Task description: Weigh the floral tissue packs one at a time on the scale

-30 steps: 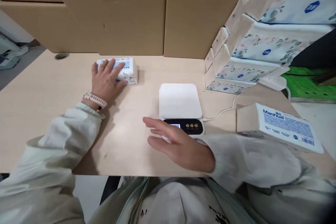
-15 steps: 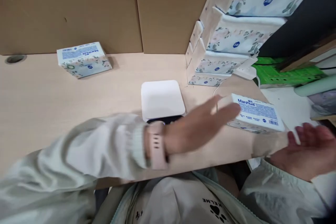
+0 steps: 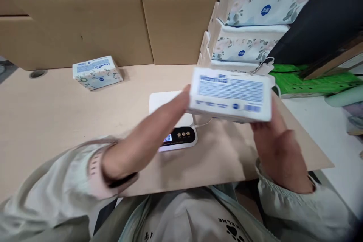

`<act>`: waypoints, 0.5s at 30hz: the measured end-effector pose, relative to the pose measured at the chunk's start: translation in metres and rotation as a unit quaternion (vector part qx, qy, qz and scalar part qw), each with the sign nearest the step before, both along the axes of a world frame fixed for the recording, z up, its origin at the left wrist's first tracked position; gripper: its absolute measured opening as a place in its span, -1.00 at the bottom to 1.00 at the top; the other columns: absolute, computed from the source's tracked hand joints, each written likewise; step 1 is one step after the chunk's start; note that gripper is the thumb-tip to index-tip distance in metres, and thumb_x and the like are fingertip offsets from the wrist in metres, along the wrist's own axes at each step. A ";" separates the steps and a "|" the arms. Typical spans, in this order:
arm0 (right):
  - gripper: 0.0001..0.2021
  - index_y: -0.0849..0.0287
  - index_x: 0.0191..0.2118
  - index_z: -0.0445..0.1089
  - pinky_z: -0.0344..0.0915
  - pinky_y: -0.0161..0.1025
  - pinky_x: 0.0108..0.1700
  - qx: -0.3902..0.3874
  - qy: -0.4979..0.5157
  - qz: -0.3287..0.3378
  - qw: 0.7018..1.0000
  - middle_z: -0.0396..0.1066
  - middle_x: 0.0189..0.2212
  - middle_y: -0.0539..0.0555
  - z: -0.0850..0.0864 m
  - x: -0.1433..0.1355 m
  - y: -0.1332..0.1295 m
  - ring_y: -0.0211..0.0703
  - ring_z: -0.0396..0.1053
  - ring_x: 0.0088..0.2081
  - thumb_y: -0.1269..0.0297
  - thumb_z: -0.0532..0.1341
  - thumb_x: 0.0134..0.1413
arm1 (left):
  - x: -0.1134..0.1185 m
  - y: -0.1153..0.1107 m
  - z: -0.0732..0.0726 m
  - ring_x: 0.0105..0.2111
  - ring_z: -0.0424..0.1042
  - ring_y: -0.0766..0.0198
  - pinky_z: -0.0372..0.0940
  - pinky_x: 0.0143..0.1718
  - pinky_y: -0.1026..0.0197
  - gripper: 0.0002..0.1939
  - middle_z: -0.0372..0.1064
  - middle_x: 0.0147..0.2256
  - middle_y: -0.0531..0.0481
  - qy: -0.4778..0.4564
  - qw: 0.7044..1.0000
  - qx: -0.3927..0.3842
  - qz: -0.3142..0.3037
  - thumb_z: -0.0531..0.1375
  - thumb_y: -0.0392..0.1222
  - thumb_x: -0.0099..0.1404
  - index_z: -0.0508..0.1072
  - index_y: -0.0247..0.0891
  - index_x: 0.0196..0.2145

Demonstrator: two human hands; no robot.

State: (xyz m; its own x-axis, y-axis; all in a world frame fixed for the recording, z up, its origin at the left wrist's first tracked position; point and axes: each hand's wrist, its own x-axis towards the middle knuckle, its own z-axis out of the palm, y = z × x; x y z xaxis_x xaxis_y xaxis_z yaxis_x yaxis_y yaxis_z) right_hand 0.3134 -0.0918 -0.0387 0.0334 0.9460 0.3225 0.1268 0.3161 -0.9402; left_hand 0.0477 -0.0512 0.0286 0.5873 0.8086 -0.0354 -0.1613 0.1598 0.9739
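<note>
A tissue pack [image 3: 231,96] with blue print hangs above the table, held between my two hands. My left hand [image 3: 153,130] presses on its left end, and my right hand [image 3: 279,145] grips its right end, partly hidden behind it. Below and to the left lies a white digital scale [image 3: 185,120], its lit display partly covered by my left hand. Nothing rests on the visible part of the scale's plate. Another tissue pack [image 3: 98,72] stands apart at the back left of the table.
Cardboard boxes [image 3: 110,30] line the back edge. A tall stack of tissue packs [image 3: 249,43] rises at the back right, partly behind the held pack. Beyond it lie a green box [image 3: 312,85] and a pale green roll [image 3: 344,94]. A thin cable [image 3: 204,124] runs from the scale.
Both hands have closed on the tissue pack that lay at the right of the table. It has been lifted and moved left. The camera view has shifted slightly.
</note>
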 end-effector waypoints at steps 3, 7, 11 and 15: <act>-0.29 -0.42 0.60 -0.02 -0.15 0.23 0.71 -0.041 -0.028 0.120 0.992 -0.04 0.62 -0.35 -0.012 -0.014 0.027 0.10 -0.13 0.67 -0.27 0.11 0.45 | -0.039 -0.014 0.008 0.65 -0.35 -0.10 -0.27 0.69 -0.24 -0.38 0.04 0.56 0.29 0.051 0.992 -0.059 0.096 -0.03 0.20 0.68 0.26 0.04 0.56; -0.30 -0.43 0.62 -0.13 -0.14 0.17 0.71 -0.070 -0.031 0.221 0.972 -0.13 0.64 -0.34 -0.030 -0.034 0.050 0.00 -0.21 0.69 -0.17 0.11 0.52 | -0.060 -0.019 -0.011 0.65 -0.30 -0.10 -0.23 0.69 -0.22 -0.36 0.03 0.57 0.22 0.048 0.983 -0.087 0.156 0.01 0.20 0.66 0.26 0.00 0.56; -0.35 -0.44 0.60 -0.05 -0.18 0.20 0.71 -0.073 -0.024 0.205 0.976 -0.05 0.63 -0.31 -0.042 -0.043 0.057 0.01 -0.16 0.68 -0.16 0.10 0.53 | -0.066 -0.014 -0.024 0.65 -0.28 -0.10 -0.24 0.69 -0.21 -0.37 0.01 0.58 0.21 0.042 0.984 -0.099 0.143 0.06 0.19 0.65 0.28 0.02 0.55; -0.35 -0.39 0.61 -0.08 0.01 0.19 0.68 -0.044 -0.038 0.188 0.980 -0.04 0.64 -0.24 -0.056 -0.039 0.055 0.01 -0.08 0.66 -0.09 0.08 0.55 | -0.073 -0.004 -0.035 0.65 -0.31 -0.14 -0.28 0.69 -0.23 -0.31 -0.01 0.59 0.18 0.056 0.983 -0.081 0.152 0.13 0.26 0.60 0.30 -0.02 0.54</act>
